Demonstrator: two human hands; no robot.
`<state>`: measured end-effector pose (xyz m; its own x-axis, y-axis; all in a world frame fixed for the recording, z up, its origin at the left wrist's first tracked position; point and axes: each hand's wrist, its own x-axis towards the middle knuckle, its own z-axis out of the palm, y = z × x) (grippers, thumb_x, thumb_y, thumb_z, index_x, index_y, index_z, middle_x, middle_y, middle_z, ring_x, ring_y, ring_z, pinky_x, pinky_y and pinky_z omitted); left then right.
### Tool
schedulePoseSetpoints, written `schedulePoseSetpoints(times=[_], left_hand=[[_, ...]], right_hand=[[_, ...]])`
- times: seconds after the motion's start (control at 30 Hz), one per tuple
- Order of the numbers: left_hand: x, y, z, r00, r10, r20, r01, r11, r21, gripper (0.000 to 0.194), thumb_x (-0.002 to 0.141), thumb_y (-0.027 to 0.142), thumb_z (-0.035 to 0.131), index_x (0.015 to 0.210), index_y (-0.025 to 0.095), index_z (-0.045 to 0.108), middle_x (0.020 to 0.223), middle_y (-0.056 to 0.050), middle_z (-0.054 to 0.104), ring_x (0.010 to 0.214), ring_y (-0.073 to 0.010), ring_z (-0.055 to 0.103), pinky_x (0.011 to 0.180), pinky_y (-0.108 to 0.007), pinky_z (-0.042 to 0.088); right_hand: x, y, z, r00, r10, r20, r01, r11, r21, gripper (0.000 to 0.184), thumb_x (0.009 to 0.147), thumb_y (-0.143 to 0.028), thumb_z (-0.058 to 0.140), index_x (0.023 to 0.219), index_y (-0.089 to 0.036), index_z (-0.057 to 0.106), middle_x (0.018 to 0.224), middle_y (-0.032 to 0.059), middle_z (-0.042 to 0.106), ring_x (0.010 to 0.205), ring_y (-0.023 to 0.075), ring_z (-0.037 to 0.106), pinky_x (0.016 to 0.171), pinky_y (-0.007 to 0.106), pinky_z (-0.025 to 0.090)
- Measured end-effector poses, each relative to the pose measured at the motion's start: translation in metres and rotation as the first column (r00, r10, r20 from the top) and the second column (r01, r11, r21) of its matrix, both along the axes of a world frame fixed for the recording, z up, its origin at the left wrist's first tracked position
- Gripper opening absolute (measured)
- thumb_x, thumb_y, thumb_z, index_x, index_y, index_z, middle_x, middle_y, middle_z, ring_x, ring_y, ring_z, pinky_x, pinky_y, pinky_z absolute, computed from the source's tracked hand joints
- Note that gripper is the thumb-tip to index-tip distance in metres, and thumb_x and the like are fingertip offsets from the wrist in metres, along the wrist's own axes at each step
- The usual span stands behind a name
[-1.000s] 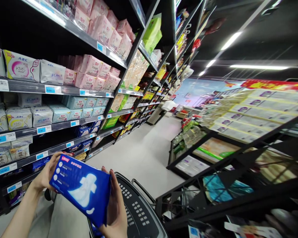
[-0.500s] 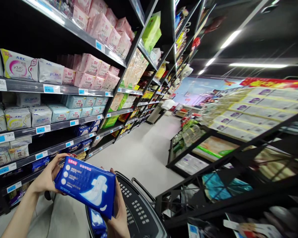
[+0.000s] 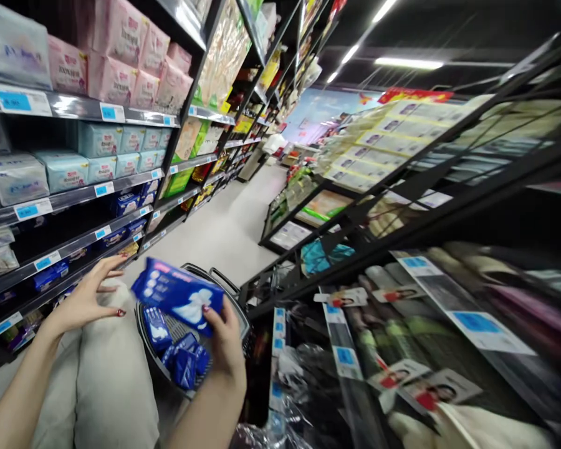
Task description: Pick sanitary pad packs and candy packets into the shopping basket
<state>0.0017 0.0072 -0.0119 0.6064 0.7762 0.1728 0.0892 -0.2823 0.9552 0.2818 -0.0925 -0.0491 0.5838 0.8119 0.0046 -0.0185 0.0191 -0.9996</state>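
A blue pack of sanitary pads (image 3: 177, 294), slightly blurred, is held above a dark shopping basket (image 3: 143, 330). My right hand (image 3: 227, 337) grips its right end, thumb on the printed face. My left hand (image 3: 86, 296) is off the pack, to its left, with fingers and thumb spread and nothing between them. Inside the basket lie several more blue packs (image 3: 184, 362). The held pack covers part of the basket's far side.
Shelves on the left carry pink packs (image 3: 121, 81), light-blue packs (image 3: 100, 138) and blue packs (image 3: 51, 274) behind price tags. A pale floor aisle (image 3: 229, 215) runs ahead. On the right, a slanting rack (image 3: 489, 349) holds packaged textiles. My light trousers (image 3: 115, 368) are beside the basket.
My left hand has let go of the pack and moved left. The pack, now in my right hand alone, is over the basket. The view has swung right and down, showing more basket contents.
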Motion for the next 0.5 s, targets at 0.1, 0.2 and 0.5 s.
schedulePoseSetpoints(times=[0.1, 0.2, 0.5], left_hand=[[0.004, 0.009, -0.006, 0.98, 0.155, -0.128, -0.148, 0.987, 0.062, 0.072, 0.079, 0.034, 0.071, 0.145, 0.035, 0.04, 0.152, -0.004, 0.039, 0.131, -0.0271, 0.053, 0.101, -0.041, 0.053], [0.011, 0.018, -0.023, 0.935, 0.226, -0.272, -0.198, 0.972, 0.126, 0.058, 0.085, 0.038, 0.061, 0.139, 0.025, 0.048, 0.142, -0.008, 0.053, 0.123, -0.0276, 0.058, 0.099, -0.043, 0.055], [0.087, -0.003, -0.085, 0.679, 0.365, -0.637, -0.117, 0.91, 0.398, 0.044, 0.086, 0.031, 0.062, 0.126, 0.013, 0.065, 0.145, -0.02, 0.053, 0.146, -0.0431, 0.027, 0.117, -0.073, -0.001]], right_hand=[[0.052, -0.003, -0.03, 0.955, -0.251, 0.16, 0.279, 0.942, -0.187, 0.063, 0.075, -0.052, 0.066, 0.125, -0.017, 0.049, 0.123, 0.0116, 0.064, 0.112, 0.0285, 0.062, 0.094, 0.038, 0.051], [0.086, 0.002, -0.071, 0.887, -0.289, 0.359, 0.429, 0.803, -0.413, 0.044, 0.086, -0.038, 0.069, 0.121, -0.016, 0.054, 0.12, 0.0112, 0.063, 0.107, 0.0273, 0.062, 0.095, 0.047, 0.05], [0.088, 0.025, -0.2, 0.815, 0.189, 0.548, 0.339, 0.612, -0.715, 0.033, 0.093, -0.029, 0.066, 0.123, -0.017, 0.058, 0.127, 0.0085, 0.06, 0.112, 0.0267, 0.061, 0.094, 0.047, 0.053]])
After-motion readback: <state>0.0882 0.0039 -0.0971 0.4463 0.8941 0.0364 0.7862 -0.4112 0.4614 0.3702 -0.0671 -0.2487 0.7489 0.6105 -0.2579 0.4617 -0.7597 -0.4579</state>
